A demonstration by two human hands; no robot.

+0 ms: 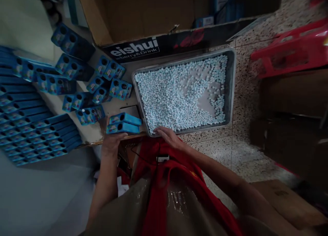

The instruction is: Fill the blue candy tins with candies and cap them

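Observation:
At the table's near edge, my left hand [111, 143] is closed around a pair of small blue cardboard boxes [124, 123] lying side by side. Its thumb runs along their near side. My right hand [167, 136] reaches over the near left corner of a metal tray [232, 89]. Its fingers are drawn together, with the tips among small pale blue and white pellets [164, 95]; whether any are pinched is hidden. The pellets lie thickest on the tray's left side, and bare tray floor shows toward the right.
Several blue boxes with round holes [112, 70] stand in groups left of the tray. Farther left, many more are stacked in rows [33, 126]. A large open carton [138, 51] lies behind the tray. At right are a red plastic stool [294, 48] and brown cartons [294, 95].

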